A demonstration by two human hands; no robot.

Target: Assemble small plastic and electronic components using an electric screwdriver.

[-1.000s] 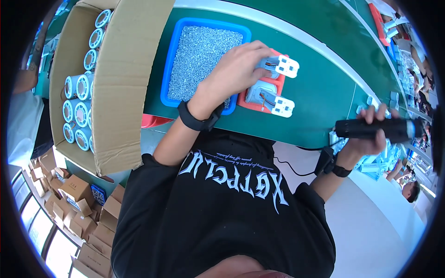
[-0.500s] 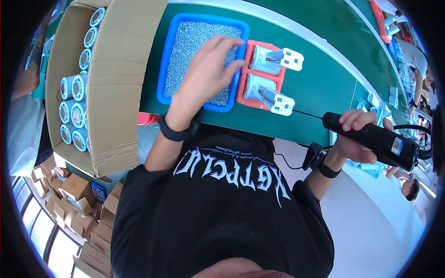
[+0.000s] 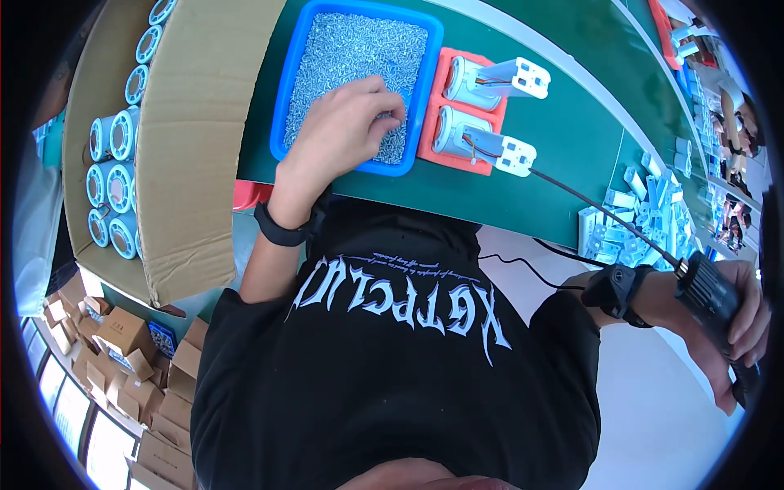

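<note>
A large open brown cardboard carton [image 3: 188, 147] stands at the left end of the green surface [image 3: 563, 163], its flap folded out. Below it, at the lower left, many small brown cardboard boxes [image 3: 114, 367] lie stacked on the floor.

blue tray [image 3: 287, 98] upper centre, silvery-grey screws [image 3: 351, 57] | orange-red holder [image 3: 433, 122], grey-silver cylinders [image 3: 457, 131] | green bench [image 3: 572, 139] | brown carton [image 3: 196, 122] upper left | black driver [image 3: 714, 294], lower right, possibly dark grey

Open cardboard box [image 3: 192, 139] of blue-white cylinders [image 3: 114, 175], pile of white parts [image 3: 633, 224]
</note>
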